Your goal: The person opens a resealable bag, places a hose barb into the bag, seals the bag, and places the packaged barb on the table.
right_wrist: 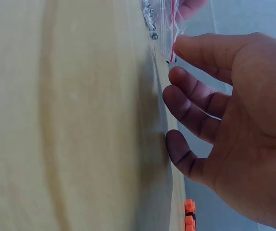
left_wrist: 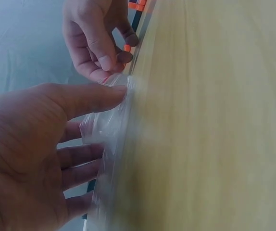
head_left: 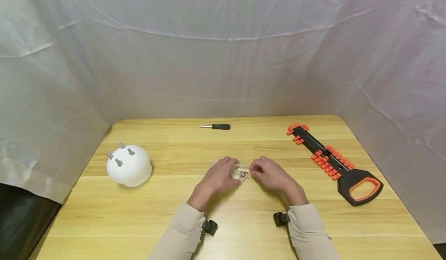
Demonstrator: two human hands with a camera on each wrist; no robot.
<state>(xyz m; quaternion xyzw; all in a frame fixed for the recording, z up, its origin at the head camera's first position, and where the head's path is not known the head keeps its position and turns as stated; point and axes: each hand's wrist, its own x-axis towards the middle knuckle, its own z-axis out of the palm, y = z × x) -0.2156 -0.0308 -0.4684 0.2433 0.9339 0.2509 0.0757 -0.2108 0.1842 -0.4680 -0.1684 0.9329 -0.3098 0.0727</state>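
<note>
A small clear zip bag (head_left: 242, 173) with little metal screws (right_wrist: 151, 24) inside is between both hands, low over the wooden table. My left hand (head_left: 220, 173) holds it from the left; in the left wrist view the thumb lies on one side of the plastic (left_wrist: 110, 126) and the fingers on the other. At the bag's right end, my right hand (head_left: 271, 173) pinches the edge by the red seal strip (right_wrist: 173, 19) between thumb and index finger. Its other fingers curl loosely below, holding nothing.
At the left sits a white rounded object (head_left: 134, 171) with several grey pegs on top. A black-handled screwdriver (head_left: 221, 126) lies at the back. On the right is a long black tool (head_left: 343, 169) with orange pieces and a looped handle. Grey sheeting (head_left: 223, 66) encloses the table.
</note>
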